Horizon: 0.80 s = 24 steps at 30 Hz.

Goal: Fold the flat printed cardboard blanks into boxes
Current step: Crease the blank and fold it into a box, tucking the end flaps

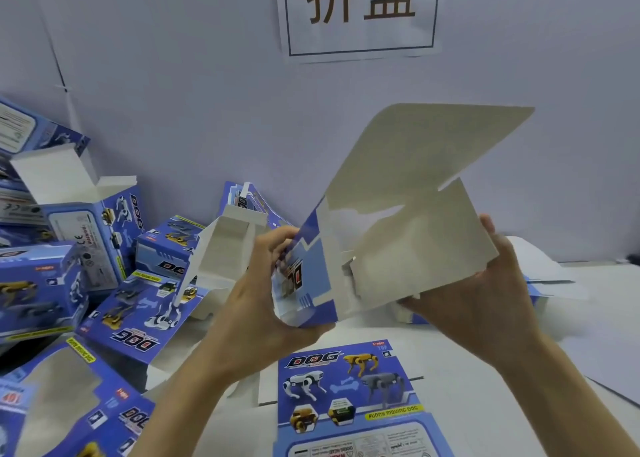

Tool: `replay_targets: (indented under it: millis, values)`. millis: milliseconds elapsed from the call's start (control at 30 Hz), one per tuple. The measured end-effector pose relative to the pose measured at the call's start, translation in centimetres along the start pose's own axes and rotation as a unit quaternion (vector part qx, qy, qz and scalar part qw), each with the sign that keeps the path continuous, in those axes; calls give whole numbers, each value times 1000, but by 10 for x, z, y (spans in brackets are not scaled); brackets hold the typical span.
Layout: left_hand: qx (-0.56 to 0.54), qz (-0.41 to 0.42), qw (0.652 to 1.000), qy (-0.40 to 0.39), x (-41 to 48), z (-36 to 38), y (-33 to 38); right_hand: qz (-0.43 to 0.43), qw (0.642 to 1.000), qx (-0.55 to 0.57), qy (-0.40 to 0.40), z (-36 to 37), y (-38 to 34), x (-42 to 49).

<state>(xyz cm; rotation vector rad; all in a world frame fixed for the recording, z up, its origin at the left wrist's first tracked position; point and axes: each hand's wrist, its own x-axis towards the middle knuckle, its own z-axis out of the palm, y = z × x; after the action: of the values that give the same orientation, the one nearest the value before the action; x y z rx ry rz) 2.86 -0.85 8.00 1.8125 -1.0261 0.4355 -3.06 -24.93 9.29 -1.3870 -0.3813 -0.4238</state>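
I hold a half-opened cardboard blank (412, 214) in the air above the table, its plain grey-white inside facing me and its blue printed outside showing at the left edge. My left hand (263, 301) grips the blank's lower left corner, thumb and fingers curled round the blue side panel. My right hand (485, 294) holds the lower right edge from underneath, fingers behind the panel and the thumb up along its side. A large flap of the blank sticks up toward the wall. Another flat printed blank (349, 397) lies face up on the table just below my hands.
A heap of folded blue boxes (86, 276) fills the left side, some with open white flaps. More flat blanks (550, 283) lie at the right behind my right hand. A paper sign (360, 13) hangs on the wall ahead. The white table (502, 404) extends to the right.
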Motion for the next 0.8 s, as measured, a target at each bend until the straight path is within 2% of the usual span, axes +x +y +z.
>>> replay_targets:
  millis: [100, 133, 167, 200, 267, 333, 400, 433, 500, 567, 700, 800]
  values:
    - [51, 34, 998, 11, 1, -3, 3, 64, 992, 76, -77, 1, -6, -1]
    - [56, 52, 997, 19, 1, -3, 5, 99, 981, 136, -100, 4, -8, 0]
    - [67, 70, 995, 22, 1, -3, 7, 107, 982, 131, -81, 6, -7, -1]
    - [87, 84, 992, 22, 2, -4, 10, 141, 984, 107, -20, 6, -2, 0]
    - [119, 90, 989, 11, 3, -5, 14, 155, 983, -64, 76, 6, 7, 2]
    - [131, 69, 989, 23, 4, -3, 13, 161, 961, -203, 95, 10, 10, 5]
    - [124, 5, 991, 49, 5, 3, 13, 155, 954, -218, 135, 16, 8, 7]
    - [107, -51, 992, 40, 5, 6, 15, 141, 954, -212, 156, 19, 6, 7]
    - [15, -155, 987, -34, 4, 9, 18, 119, 947, -230, 190, 24, 4, 7]
    - [-63, -193, 975, -92, 2, 12, 21, 113, 937, -267, 196, 24, 7, 7]
    - [-110, -175, 972, -108, 8, 18, 23, 114, 922, -312, 197, 23, 6, 6]
    - [-213, -125, 965, -85, 0, 16, 24, 107, 921, -321, 193, 22, 2, 6]
